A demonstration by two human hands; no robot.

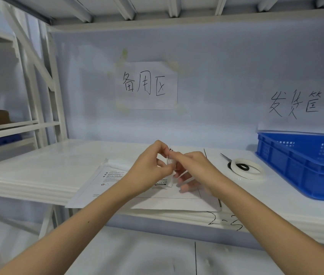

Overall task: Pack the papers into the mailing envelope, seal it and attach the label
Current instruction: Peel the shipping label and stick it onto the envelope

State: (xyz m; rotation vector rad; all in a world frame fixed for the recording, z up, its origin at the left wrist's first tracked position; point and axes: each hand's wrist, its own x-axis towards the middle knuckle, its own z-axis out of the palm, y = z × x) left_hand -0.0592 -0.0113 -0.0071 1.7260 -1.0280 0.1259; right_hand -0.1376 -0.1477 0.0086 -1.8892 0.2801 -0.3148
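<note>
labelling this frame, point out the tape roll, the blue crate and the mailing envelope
tape roll (254, 174), head view, front of its white ring
blue crate (296, 167), head view, its near side wall
mailing envelope (97, 181), head view, its printed left part

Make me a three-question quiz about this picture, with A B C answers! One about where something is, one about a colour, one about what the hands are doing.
1. Where is the tape roll?
A. inside the crate
B. on the shelf, left of the crate
C. on the envelope

2. What colour is the crate?
A. blue
B. red
C. green

3. What are the hands doing?
A. lying flat
B. pinching a small white piece
C. holding scissors

Answers: B, it lies on the shelf beside the crate; A, its walls are blue; B, left hand and right hand pinch the white piece above the envelope.
</note>
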